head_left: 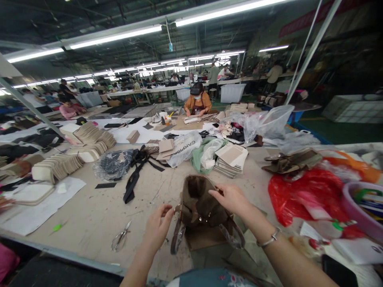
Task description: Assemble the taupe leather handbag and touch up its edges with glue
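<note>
A brown handbag (186,203) stands upright on the table in front of me, its top open and its dark inside showing. Two looped handles (178,235) hang down on the near side, with clear film on parts of them. My right hand (231,198) grips the bag's right rim, thumb over the edge and the other fingers mostly hidden behind. At the left side, my left hand (160,225) has bent fingers pinched at the bag's edge by a small metal fitting. Scissors (120,236) lie to the left of that hand.
Stacked beige panels (56,167) line the left; more panels (230,159) sit beyond the bag. Black straps (133,181) lie near a plastic-wrapped bundle (115,163). A red plastic bag (308,195) and purple basin (348,199) crowd the right. A co-worker (197,101) works across the table.
</note>
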A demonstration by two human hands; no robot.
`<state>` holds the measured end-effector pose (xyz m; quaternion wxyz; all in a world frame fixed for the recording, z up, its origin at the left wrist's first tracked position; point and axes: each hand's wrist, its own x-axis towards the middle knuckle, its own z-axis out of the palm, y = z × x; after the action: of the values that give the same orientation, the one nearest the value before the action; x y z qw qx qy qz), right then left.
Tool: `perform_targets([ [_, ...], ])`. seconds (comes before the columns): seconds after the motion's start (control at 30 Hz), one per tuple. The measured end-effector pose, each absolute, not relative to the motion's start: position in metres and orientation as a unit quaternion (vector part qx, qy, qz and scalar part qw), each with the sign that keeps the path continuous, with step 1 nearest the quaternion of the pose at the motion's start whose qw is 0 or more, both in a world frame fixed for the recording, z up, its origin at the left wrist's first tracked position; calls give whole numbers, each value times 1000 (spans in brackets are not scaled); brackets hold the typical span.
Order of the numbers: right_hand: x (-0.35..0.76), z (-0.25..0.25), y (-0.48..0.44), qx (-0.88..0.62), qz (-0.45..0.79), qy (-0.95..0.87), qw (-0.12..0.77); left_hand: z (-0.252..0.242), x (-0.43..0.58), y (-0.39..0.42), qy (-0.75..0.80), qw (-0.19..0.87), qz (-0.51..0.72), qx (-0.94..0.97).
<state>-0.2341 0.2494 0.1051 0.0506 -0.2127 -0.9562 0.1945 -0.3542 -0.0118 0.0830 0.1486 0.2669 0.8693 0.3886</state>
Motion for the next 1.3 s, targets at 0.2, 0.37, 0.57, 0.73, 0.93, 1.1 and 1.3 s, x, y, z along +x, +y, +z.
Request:
perform_targets([
  [0.2, -214, 104, 247, -193, 279, -940, 35, 47, -314, -59, 805, 239, 465, 280],
  [0.37, -173, 86, 257, -132, 443, -887, -6, 25, -296, -47, 793, 300, 459, 266],
  [0.57, -155, 59, 235, -140, 552, -822, 24, 22, -281, -7, 727, 375, 467, 336],
  [0.73, -185, 80, 202, -116, 589, -798, 50, 46, -263, 43, 532, 466, 630, 321],
  [0.93, -207, 129, 194, -61, 498, -858, 107, 93, -283, 65, 474, 411, 766, 144],
  [1.1, -189, 120, 223, -91, 555, -811, 160, 128, -343, 60, 465, 383, 798, 6],
  [1.3, -184, 88, 216, -63, 540, -833, 102, 151, -364, 80, 367, 454, 812, -18],
])
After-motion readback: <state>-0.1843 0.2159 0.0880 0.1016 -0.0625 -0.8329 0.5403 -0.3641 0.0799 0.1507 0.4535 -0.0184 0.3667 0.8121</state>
